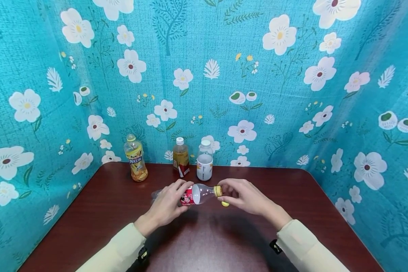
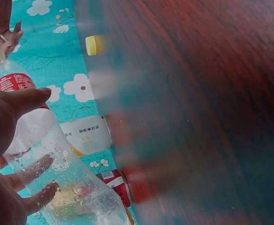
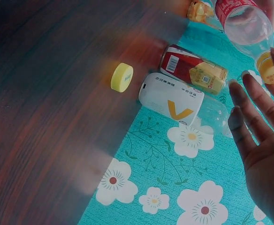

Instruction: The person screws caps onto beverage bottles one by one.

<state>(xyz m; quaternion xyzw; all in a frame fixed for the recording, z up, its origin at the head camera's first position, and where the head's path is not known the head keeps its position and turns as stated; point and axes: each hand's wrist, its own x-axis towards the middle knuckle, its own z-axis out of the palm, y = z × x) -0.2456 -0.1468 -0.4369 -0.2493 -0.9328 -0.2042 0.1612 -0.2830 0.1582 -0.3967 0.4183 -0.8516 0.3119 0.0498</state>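
Observation:
My left hand [image 1: 170,200] grips a clear plastic cola bottle [image 1: 205,193] with a red label, held sideways above the table. In the left wrist view, droplets cling to the bottle [image 2: 62,154] and no drink shows in it. My right hand [image 1: 243,194] is at the bottle's neck, thumb and forefinger pinching its yellow cap [image 1: 218,190]. The other right fingers are spread apart in the right wrist view, beside the cap [image 3: 269,69]. Under the right hand, a loose yellow cap [image 1: 225,204] lies on the table, seen whole in the right wrist view [image 3: 122,77].
Along the back of the dark wooden table [image 1: 204,245] stand a yellow-labelled iced tea bottle [image 1: 136,160], a brown drink bottle with a white cap [image 1: 181,158] and a white-labelled bottle [image 1: 204,162]. A blue flowered cloth [image 1: 197,49] hangs behind and at both sides.

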